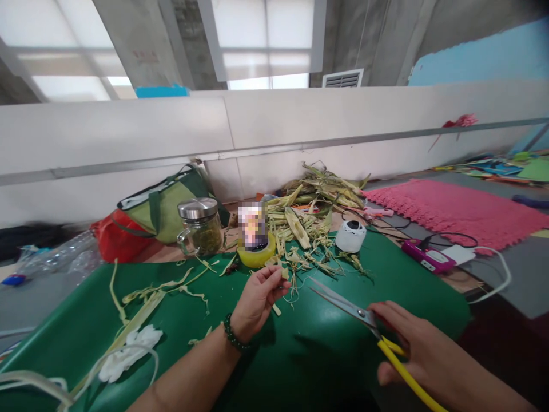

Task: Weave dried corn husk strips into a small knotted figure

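Note:
My left hand (258, 298) hovers over the green mat (300, 355), its fingertips pinched on a small piece of dried husk (284, 273). A dark bead bracelet (234, 336) circles that wrist. My right hand (422, 349) grips yellow-handled scissors (355, 312), whose open blades point left toward the left hand. A pile of dried corn husks (315, 209) lies just beyond both hands, with thin scraps scattered on the mat.
Behind the mat stand a lidded glass jar (200, 226), a yellow tape roll (257, 254), a white roll (350, 236) and a green bag (165, 203). A pink mat (454, 209), a purple device (428, 256) with cables, husk strips and a white flower (124, 352) lie around.

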Tool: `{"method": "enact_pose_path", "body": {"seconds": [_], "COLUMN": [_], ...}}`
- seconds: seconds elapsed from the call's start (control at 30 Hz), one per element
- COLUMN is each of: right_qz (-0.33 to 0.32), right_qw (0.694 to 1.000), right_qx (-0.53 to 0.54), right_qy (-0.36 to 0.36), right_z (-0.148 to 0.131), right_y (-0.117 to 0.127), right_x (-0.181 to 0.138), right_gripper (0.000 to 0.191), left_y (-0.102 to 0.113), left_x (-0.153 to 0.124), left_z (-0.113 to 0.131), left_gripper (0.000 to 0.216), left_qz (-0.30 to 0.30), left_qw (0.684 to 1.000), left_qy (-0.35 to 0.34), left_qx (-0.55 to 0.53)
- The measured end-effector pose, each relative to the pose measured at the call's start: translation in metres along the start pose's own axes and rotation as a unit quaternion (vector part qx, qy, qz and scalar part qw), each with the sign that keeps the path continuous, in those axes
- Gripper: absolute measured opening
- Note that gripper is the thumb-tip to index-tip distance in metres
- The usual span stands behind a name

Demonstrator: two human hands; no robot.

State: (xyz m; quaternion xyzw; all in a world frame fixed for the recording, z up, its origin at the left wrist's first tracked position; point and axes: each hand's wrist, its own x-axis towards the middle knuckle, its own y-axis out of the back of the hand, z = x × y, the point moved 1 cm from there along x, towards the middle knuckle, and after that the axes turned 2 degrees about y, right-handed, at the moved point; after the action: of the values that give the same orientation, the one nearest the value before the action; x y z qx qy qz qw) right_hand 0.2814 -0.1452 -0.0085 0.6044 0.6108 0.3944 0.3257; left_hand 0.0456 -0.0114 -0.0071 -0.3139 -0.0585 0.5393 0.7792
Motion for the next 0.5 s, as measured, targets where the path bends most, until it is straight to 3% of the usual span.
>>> {"method": "enact_pose_path", "body": {"seconds": [0.33, 0.5], "right_qz": [0.042, 0.091], "right_qw": [0.997, 0.987], "right_qx": [-0.015, -0.059], "right_qy": [0.069, 0.121], "right_z": [-0.011, -0.004], "right_y": [-0.019, -0.028], "right_x": [0.015, 0.017], "right_gripper": [0.062, 0.062], "left_y": [-0.005, -0.004], "left_x": [-0.008, -0.008], "left_z": [-0.004, -0.005], "left_gripper": [0.033, 0.034], "left_qz": [-0.064, -0.057], "left_qw": [0.997, 0.997], "left_qy": [0.007, 0.01], "left_qx": [0.036, 0.043]}}
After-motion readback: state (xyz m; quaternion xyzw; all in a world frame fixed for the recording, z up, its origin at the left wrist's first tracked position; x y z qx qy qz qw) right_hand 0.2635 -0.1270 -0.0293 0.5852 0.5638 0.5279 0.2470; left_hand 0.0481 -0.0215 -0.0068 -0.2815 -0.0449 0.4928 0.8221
